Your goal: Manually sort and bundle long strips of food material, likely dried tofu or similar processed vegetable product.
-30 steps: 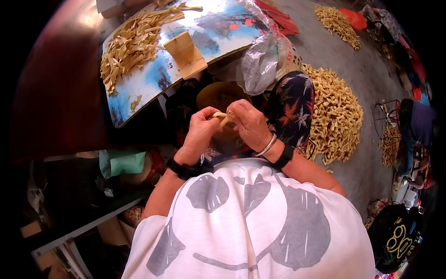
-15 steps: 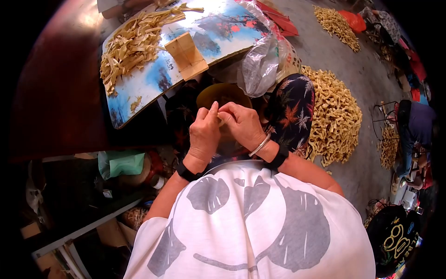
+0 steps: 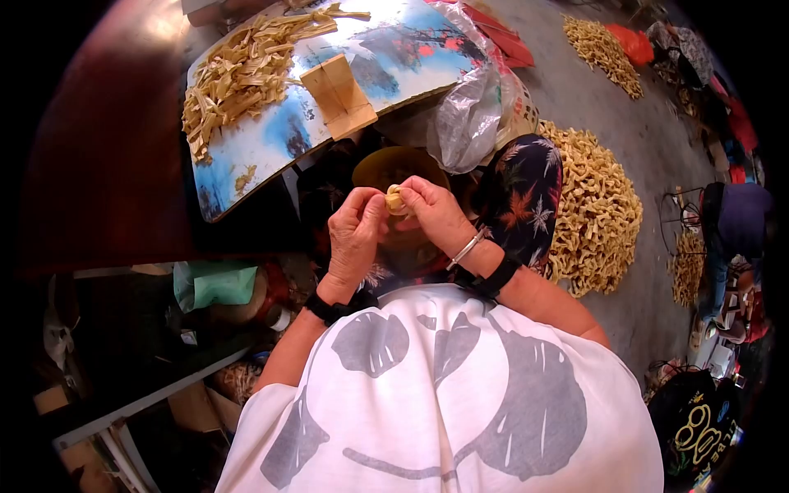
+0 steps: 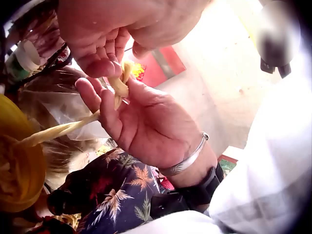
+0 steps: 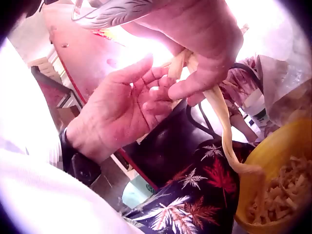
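Pinching a pale yellow strip (image 3: pixel 395 200) by its looped bit, the right hand (image 3: pixel 440 218) has thumb and fingers closed on it. Left hand (image 3: pixel 355 234) is half curled right beside; honestly can't tell if it's gripping. Strip's off the near edge of the painted tabletop (image 3: pixel 403 70), tail hanging down to the yellow bowl (image 5: pixel 273 148). Wooden piece (image 3: pixel 339 97) sits on that edge, dry strips (image 3: pixel 242 78) heaped along the left one.
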Action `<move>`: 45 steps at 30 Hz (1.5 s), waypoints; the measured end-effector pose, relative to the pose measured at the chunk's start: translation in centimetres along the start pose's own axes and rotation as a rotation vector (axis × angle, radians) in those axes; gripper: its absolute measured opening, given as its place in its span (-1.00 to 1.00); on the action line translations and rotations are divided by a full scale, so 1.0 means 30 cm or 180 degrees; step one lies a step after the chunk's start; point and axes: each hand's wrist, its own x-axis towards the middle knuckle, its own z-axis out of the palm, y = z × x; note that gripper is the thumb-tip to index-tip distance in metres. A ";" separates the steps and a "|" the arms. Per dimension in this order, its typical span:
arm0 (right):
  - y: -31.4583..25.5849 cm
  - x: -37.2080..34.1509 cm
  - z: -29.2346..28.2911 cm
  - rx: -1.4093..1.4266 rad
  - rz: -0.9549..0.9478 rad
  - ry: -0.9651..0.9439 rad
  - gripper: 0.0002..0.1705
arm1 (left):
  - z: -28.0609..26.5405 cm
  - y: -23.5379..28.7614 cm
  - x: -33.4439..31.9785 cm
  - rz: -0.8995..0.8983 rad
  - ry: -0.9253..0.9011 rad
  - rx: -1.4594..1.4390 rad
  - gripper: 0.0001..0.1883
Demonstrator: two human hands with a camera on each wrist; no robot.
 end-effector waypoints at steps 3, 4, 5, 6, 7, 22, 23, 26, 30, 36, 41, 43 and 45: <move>-0.040 -0.019 0.029 -0.0383 -0.0402 0.0204 -0.75 | 0.007 0.003 -0.004 0.0351 0.0032 0.0388 -0.94; -0.062 -0.023 0.030 -0.0718 -0.0465 0.0146 -0.76 | -0.006 0.001 -0.001 0.0381 0.0096 0.0503 -0.96; -0.084 -0.029 0.021 -0.1056 -0.0529 0.0096 -0.77 | -0.026 0.000 0.013 0.0426 0.0164 0.0605 -0.98; -0.093 -0.036 0.008 -0.1399 -0.0588 0.0046 -0.78 | -0.050 0.000 0.030 0.0464 0.0230 0.0701 -0.98; -0.090 -0.039 -0.012 -0.1530 -0.0599 -0.0036 -0.78 | -0.068 0.005 0.045 0.0500 0.0298 0.0793 -0.98; -0.055 -0.045 0.046 -0.2609 -0.1815 0.0441 -0.85 | -0.043 -0.050 0.033 -0.0838 0.0000 -0.2377 -0.78; -0.068 -0.033 0.040 -0.2465 -0.1699 0.0463 -0.84 | -0.051 -0.055 0.035 -0.0839 -0.0009 -0.2331 -0.79; -0.079 0.014 0.041 -0.1754 -0.1317 0.0430 -0.80 | -0.038 -0.024 0.029 -0.0918 -0.0118 -0.2017 -0.76; -0.027 0.041 0.052 -0.1894 -0.1683 0.0547 -0.86 | -0.042 -0.082 0.008 -0.0924 -0.0377 -0.1801 -0.77; -0.036 0.052 0.048 -0.1802 -0.1717 0.0683 -0.90 | -0.055 -0.051 -0.006 -0.0761 -0.0636 -0.1202 -0.82; -0.037 0.061 0.031 -0.1406 -0.1174 0.0270 -0.86 | -0.037 -0.052 -0.015 0.0419 -0.0124 0.0416 -0.91; -0.045 0.068 0.004 -0.0537 -0.0241 -0.0464 -0.85 | -0.040 -0.054 -0.016 0.0279 0.0090 0.0148 -0.93; -0.044 0.057 -0.001 -0.0038 -0.0091 -0.0952 -0.86 | -0.053 -0.058 -0.014 -0.0197 0.0201 -0.0493 -0.94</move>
